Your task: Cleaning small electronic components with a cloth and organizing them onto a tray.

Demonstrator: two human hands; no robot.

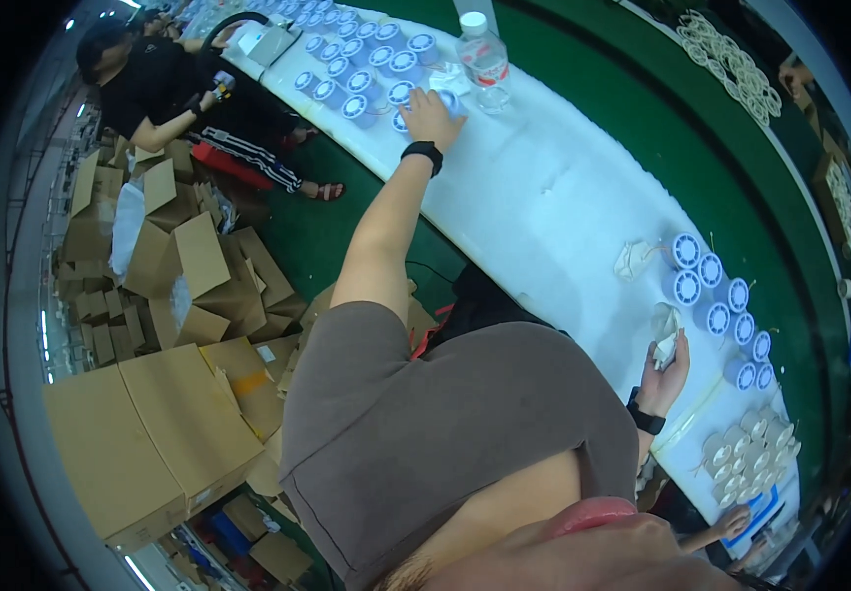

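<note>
My left hand [432, 118], with a black band at the wrist, reaches to the far part of the long white table. Its thumb and index finger are around a translucent blue cylinder [450, 101], mostly hidden by the hand. Beside it stand rows of similar cylinders [356, 106] with white slotted round tops. At the right, my right hand [668, 376] is closed on a crumpled white wrapper [666, 345]; whether something is inside it I cannot tell. Close to that hand stands a smaller group of the same cylinders [717, 317], and another crumpled white wrapper [632, 260] lies near them.
A clear plastic bottle [484, 64] stands right of my left hand. Off-white round parts with wires [748, 458] cover the table's right end. Another person [154, 94] stands at the far left, near open cardboard boxes [189, 266]. Another person's hand [734, 522] shows at lower right.
</note>
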